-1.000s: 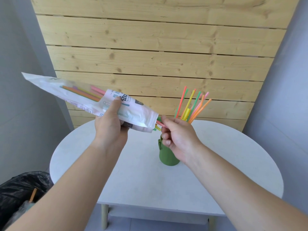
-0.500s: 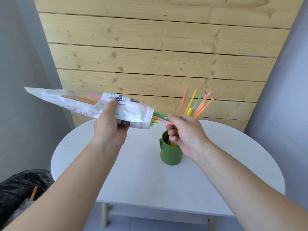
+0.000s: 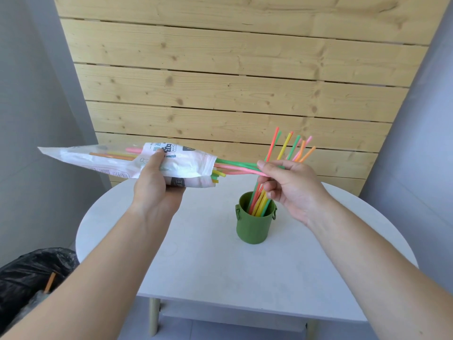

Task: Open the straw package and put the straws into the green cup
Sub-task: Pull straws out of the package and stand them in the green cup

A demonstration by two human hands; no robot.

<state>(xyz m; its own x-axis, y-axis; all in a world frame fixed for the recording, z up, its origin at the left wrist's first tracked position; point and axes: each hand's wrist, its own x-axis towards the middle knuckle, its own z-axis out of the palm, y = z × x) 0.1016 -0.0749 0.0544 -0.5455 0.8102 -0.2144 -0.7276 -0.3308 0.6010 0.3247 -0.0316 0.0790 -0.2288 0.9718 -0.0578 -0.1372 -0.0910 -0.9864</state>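
— What carries everything here?

— A round white table (image 3: 201, 253) on pale wooden legs, with a lower shelf visible under the near edge.

— And what stands directly on it?

— Only the green cup (image 3: 255, 227) (small loop handles at either side of its rim), upright, just below the right hand's fingertips (image 3: 266, 186) and well right of the left hand's fingers (image 3: 157, 158). Straws (image 3: 258, 203) stand in it, leaning.

— The cup's place on the tabletop?

— Near the middle, slightly toward the back.
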